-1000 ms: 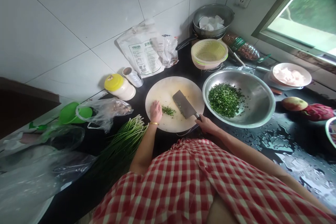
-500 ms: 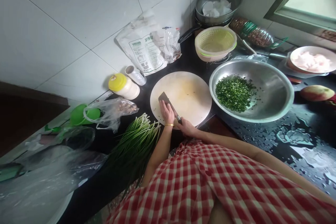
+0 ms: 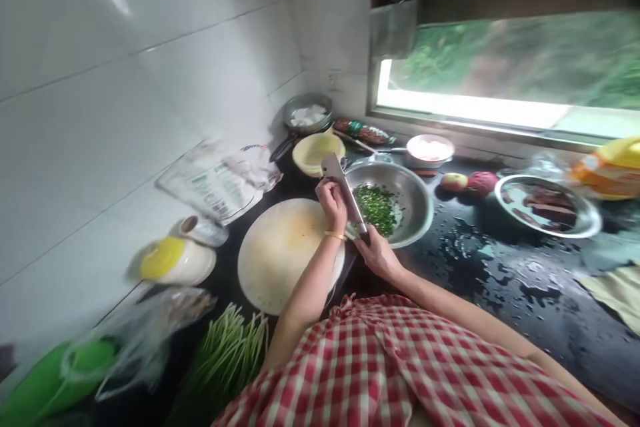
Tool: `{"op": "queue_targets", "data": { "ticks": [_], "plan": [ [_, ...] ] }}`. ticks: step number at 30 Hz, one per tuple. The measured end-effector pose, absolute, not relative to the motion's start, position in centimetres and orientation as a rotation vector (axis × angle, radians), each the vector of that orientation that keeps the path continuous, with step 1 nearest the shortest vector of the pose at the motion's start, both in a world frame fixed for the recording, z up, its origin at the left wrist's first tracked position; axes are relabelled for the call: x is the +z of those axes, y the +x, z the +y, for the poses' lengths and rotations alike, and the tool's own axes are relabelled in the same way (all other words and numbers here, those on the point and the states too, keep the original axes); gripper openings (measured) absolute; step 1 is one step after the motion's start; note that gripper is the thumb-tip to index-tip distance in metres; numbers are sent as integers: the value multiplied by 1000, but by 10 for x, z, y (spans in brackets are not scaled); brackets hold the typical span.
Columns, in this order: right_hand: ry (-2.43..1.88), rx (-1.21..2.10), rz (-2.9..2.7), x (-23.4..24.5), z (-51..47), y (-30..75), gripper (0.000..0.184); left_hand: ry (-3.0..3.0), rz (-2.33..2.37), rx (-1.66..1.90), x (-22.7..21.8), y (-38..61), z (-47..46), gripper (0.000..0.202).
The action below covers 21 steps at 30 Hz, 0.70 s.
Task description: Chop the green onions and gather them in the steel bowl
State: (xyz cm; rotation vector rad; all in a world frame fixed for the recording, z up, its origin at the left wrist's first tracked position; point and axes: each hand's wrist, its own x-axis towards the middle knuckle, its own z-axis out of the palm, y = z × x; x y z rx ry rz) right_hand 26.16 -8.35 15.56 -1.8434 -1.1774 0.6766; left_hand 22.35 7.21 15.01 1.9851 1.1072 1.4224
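Observation:
My right hand point(image 3: 379, 253) grips the dark handle of a cleaver point(image 3: 345, 193), whose blade is raised, pointing up and away. Against the left side of the blade, my left hand point(image 3: 333, 203) is closed with its fingers curled; anything inside them is hidden. Behind and to the right of the blade is a steel bowl point(image 3: 420, 210) with chopped green scallions point(image 3: 376, 208) in it. A round pale cutting board point(image 3: 273, 257) lies to the left, partly under my left forearm. Whole scallions point(image 3: 227, 353) lie at its near left side.
A yellow-lidded jar point(image 3: 177, 260), a plastic roll point(image 3: 204, 230) and a white bag point(image 3: 220, 183) stand along the wall. Behind the bowl are a yellow colander point(image 3: 317, 152) and a white bowl of pale pieces point(image 3: 430, 149). A metal basin point(image 3: 590, 221) stands right, on the wet counter point(image 3: 480, 300).
Both hands have lifted the cleaver off the cutting board and moved it right, to the steel bowl. My left hand's fingers, flat on the blade before, are now curled. The view has turned right and up.

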Motion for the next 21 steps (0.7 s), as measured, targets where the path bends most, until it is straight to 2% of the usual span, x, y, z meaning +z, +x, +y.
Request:
{"op": "queue_targets", "data": {
  "ticks": [4,6,7,11,14,21],
  "plan": [
    [-1919,578,-913,157,-109,319,16,2218,968,1065,118,284,76,23],
    [-1930,591,-807,152,-124,341,14,2371,907,807,104,300,76,20],
    [-1925,626,-765,150,-131,348,13,2408,905,785,101,306,74,20],
    [-1832,830,-695,143,-153,358,16,2436,746,1064,118,333,57,24],
    [-1743,936,-719,145,-165,358,17,2474,605,1109,137,354,49,22],
    [-1779,938,-832,164,-200,379,22,2378,825,1155,151,348,92,26]
  ]
}}
